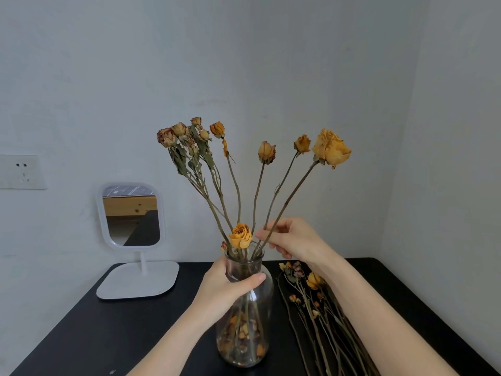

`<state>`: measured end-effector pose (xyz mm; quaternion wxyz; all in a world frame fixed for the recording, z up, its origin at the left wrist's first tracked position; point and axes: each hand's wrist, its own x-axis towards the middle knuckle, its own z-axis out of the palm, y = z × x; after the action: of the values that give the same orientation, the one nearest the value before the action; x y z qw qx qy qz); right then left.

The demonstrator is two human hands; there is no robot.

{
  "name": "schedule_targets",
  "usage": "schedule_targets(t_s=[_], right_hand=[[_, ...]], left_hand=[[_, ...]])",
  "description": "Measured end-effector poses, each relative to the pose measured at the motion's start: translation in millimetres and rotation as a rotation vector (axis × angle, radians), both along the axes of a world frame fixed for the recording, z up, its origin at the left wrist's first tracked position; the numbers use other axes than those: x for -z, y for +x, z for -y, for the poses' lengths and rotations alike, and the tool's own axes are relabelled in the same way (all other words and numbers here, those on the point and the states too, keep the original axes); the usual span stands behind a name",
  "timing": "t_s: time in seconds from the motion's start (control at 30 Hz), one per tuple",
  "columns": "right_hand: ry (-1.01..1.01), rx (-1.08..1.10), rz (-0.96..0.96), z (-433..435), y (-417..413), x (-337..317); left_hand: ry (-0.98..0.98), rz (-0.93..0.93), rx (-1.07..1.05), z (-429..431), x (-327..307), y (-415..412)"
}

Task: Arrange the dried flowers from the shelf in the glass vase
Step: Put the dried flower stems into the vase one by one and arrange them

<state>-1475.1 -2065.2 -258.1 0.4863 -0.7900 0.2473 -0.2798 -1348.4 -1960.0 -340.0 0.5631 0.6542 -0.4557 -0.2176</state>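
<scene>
Your left hand wraps round the neck of the glass vase, which stands on the black counter. Your right hand pinches the stem of the big yellow rose just above the vase mouth. That stem leans up and to the right. More dried flowers lie flat just right of the vase, heads away from you. Your right hand is nearer to them.

I read the vase neck as crowded: stems fan across it and a short rose plugs the front. Left hand grips the shoulder; right hand pinches the big rose stem. Loose flowers block the table just right of the vase. There's passable room between mirror and vase.
</scene>
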Motion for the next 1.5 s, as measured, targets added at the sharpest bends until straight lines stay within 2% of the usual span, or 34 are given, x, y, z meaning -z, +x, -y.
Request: schedule_targets(t_s=[0.3, 0.47, 0.63, 0.73, 0.87, 0.93, 1.03, 1.1, 1.2, 1.33, 1.5], right_hand=[[0.010, -0.012, -0.002, -1, -3, 8], [0.048, -0.012, -0.005, -2, -12, 7], [0.077, -0.004, -0.005, 3, -34, 13], [0.124, 0.051, -0.046, 12, -57, 27], [0.114, 0.205, -0.201, 27, -86, 55], [0.097, 0.237, -0.304, 32, -100, 72], [0.072, 0.243, -0.475, 38, -111, 97], [0.033, 0.226, -0.563, 36, -106, 108], [-0.052, 0.215, -0.663, 36, -95, 122], [-0.121, 0.261, -0.794, 39, -77, 134], [-0.189, 0.306, -0.963, 41, -60, 142]], left_hand=[[0.023, 0.050, -0.034, 1, 1, 1], [0.021, 0.111, -0.133, -12, 2, -12], [-0.207, -0.036, -0.440, -51, 20, -52], [-0.260, 0.007, -0.398, -66, 49, -83], [0.081, 0.062, -0.025, -59, 63, -107], [0.238, 0.113, 0.058, -43, 65, -111], [0.445, 0.272, 0.054, -10, 68, -120], [0.555, 0.373, -0.029, 4, 67, -119], [0.672, 0.428, -0.103, 24, 70, -120], [0.757, 0.492, -0.093, 39, 77, -121], [0.775, 0.517, -0.119, 44, 79, -118]])
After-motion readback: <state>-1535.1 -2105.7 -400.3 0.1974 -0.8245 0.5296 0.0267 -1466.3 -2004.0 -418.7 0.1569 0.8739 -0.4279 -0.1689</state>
